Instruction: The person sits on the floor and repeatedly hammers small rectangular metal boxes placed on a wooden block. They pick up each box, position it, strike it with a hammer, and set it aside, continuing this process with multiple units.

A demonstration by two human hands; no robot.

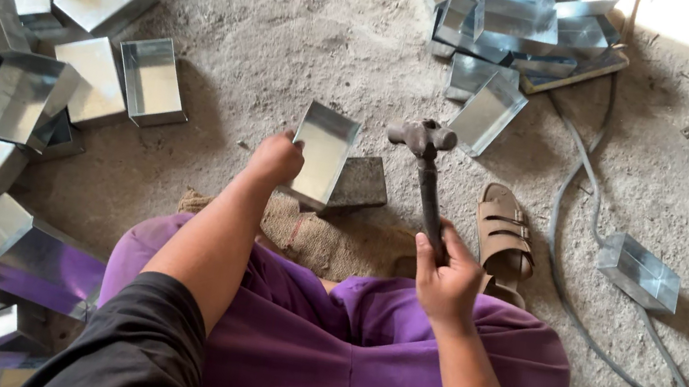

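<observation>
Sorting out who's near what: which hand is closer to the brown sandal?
Right. The right hand, gripping the hammer, sits just beside the sandal. The left hand holds the metal tray farther off.

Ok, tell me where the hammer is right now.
In the head view the hammer is right of centre, gripped by the right hand, its head raised beside the metal tray that the left hand holds on the block.

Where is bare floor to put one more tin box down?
Bare concrete lies between the left pile of boxes and the top pile, and right of the sandal around the lone box. Left side is crowded.
</observation>
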